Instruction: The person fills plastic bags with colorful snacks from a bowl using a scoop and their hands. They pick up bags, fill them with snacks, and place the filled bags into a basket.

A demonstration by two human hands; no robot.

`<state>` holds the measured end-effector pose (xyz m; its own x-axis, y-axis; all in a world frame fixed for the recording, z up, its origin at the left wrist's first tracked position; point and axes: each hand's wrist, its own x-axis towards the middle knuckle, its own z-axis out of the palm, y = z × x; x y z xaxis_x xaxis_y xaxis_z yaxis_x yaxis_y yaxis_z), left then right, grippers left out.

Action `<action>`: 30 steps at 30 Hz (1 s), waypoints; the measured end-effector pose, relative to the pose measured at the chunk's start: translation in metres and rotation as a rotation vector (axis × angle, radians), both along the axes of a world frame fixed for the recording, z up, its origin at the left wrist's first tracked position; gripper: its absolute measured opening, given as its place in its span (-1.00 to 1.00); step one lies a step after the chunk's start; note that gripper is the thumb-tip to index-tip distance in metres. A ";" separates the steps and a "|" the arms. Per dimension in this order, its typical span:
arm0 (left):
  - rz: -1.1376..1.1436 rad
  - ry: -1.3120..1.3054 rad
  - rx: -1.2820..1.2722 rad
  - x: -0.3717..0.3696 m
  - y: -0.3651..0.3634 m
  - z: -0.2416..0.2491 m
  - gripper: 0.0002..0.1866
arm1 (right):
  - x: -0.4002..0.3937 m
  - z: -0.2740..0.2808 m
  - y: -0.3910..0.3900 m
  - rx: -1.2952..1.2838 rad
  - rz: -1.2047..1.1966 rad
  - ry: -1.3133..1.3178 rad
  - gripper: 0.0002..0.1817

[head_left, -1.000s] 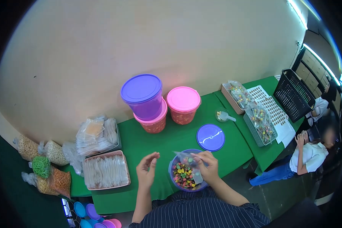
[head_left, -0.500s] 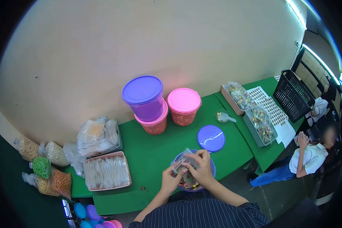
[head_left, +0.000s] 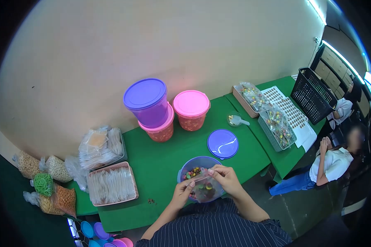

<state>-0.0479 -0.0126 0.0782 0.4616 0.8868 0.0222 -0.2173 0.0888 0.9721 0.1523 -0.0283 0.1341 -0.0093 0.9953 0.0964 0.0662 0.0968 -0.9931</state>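
Observation:
Both hands pinch the top edge of a small clear plastic bag (head_left: pixel 203 190), stretched between them. My left hand (head_left: pixel 183 194) grips its left corner, and my right hand (head_left: pixel 226 179) grips the right one. Colourful pieces show in or through the film. Beneath the bag stands a purple tub (head_left: pixel 182 172) with multicoloured candies (head_left: pixel 190 173) in it, partly covered by the bag and hands. A round purple lid (head_left: pixel 222 143) lies on the green cloth just behind the tub.
Lidded tubs, including a pink-topped one (head_left: pixel 191 103), stand by the wall. Left is a basket of flat packets (head_left: pixel 113 184). A scoop (head_left: pixel 238 120) lies in a small bowl; filled bags sit in a green basket (head_left: pixel 277 133). A person (head_left: pixel 332 168) stands at right.
My hands have spread apart and drawn the bag flat between them, lower over the tub. More candies show in the tub. The view has shifted slightly.

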 end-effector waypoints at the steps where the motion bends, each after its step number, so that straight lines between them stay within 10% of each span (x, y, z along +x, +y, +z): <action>1: -0.003 0.000 0.003 0.004 -0.005 0.000 -0.60 | 0.002 0.000 -0.001 -0.043 0.024 -0.004 -0.75; 11: 0.044 0.102 -0.242 0.028 -0.018 0.009 -0.69 | -0.001 -0.003 -0.012 -0.073 -0.109 0.213 -0.72; 16: 0.213 0.077 -0.076 0.016 -0.004 -0.022 -0.56 | 0.004 -0.039 -0.016 -0.142 0.196 0.080 -0.47; 24: 0.393 -0.246 -0.177 0.031 0.003 -0.033 -0.54 | 0.014 -0.046 -0.017 -0.156 0.064 0.104 -0.74; 30: 0.356 -0.115 -0.145 0.021 0.012 -0.032 -0.46 | 0.081 -0.030 0.005 0.171 -0.580 0.151 -0.85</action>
